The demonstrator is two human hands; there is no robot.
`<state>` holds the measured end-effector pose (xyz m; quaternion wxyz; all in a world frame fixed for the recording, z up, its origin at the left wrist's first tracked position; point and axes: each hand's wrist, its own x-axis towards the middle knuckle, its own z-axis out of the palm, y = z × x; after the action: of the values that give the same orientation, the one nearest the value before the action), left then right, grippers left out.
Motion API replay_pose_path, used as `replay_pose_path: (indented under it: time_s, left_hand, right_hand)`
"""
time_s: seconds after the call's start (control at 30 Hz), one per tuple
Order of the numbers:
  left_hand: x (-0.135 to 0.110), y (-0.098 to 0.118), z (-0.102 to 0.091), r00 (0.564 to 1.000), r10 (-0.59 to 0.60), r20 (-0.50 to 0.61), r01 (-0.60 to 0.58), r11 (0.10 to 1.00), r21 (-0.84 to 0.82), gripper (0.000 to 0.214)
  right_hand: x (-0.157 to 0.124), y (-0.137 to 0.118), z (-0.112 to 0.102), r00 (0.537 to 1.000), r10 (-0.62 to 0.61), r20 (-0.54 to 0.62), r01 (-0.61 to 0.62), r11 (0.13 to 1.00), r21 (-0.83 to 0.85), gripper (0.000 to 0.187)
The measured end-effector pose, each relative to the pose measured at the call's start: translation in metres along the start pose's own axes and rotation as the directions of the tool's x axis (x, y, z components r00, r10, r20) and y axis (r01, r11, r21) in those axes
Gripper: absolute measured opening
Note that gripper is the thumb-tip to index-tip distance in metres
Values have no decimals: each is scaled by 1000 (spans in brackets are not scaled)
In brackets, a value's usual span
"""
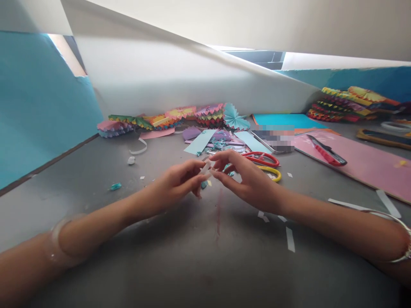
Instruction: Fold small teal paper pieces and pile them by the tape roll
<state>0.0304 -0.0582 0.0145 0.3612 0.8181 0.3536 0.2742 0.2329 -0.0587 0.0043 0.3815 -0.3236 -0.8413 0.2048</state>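
A small white strip (205,168), perhaps paper or tape, sits between the fingertips of both hands above the middle of the grey table. My left hand (181,179) pinches it between thumb and fingers. From the other side, the thumb and forefinger of my right hand (244,175) close on its right end. Just beyond the right hand lie red scissor handles (265,158) and a yellow handle loop (272,173); the blades are hidden. Teal and purple paper scraps (221,139) are heaped behind the fingers, with pale blue paper strips (201,142) beside them.
Folded paper rosettes (180,113) line the back, and more rosettes (346,105) are stacked at the back right. A red utility knife (327,150) rests on a pink board (362,160). A phone (272,141) lies near blue sheets (289,120). White paper bits (290,239) are scattered about.
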Motion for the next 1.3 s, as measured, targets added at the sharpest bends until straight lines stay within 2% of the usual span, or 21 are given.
replay_pose_path:
  time_s: [0.17,0.37,0.47,0.53,0.67,0.73,0.83,0.9,1.0,1.1,1.17,1.23,1.3]
  left_hand:
    - [-4,-12,3,999,25,20,-25,999,-37,41]
    - [-2,-8,5,1000,-7,20,8,998,-64,27]
    - [-2,-2,6,1000,-15,11,15,1000,-14,22]
    - [-2,0,5,999,-14,-31,15,999,42,20]
    - [-5,1,3,993,38,-113,-11,972,233,9]
    - [-8,2,3,988,93,-127,-45,940,339,3]
    - [-10,2,4,975,190,-114,-115,874,472,8]
    - [-10,2,5,968,235,-93,-154,841,519,8]
    - [-10,3,6,966,246,-75,-173,838,518,6]
    - [-11,7,7,978,199,-60,-154,889,430,8]
    - [-12,12,7,989,134,-56,-112,951,287,8]
    - [-13,16,7,996,63,-68,-55,992,113,6]
    - [-14,19,5,995,24,-95,-26,999,-20,8]
  right_hand:
    - [0,3,4,1000,0,7,-1,995,96,24]
    - [2,1,5,996,25,81,-26,1000,12,16]
    - [1,-1,2,991,-40,129,47,998,-50,14]
    - [0,-1,0,985,-88,151,101,991,-85,14]
    - [-1,0,-2,990,-109,95,130,959,-251,22]
    - [2,0,-1,980,-182,83,200,896,-397,26]
    - [6,0,2,922,-352,164,373,687,-624,23]
    - [8,0,3,876,-426,226,451,560,-695,22]
    - [8,2,3,836,-477,270,509,490,-708,20]
    - [8,4,3,814,-494,304,559,530,-637,21]
    - [8,3,3,825,-495,272,559,648,-518,21]
    - [9,-2,5,883,-442,157,469,814,-343,18]
    - [9,-8,8,949,-315,29,315,935,-162,16]
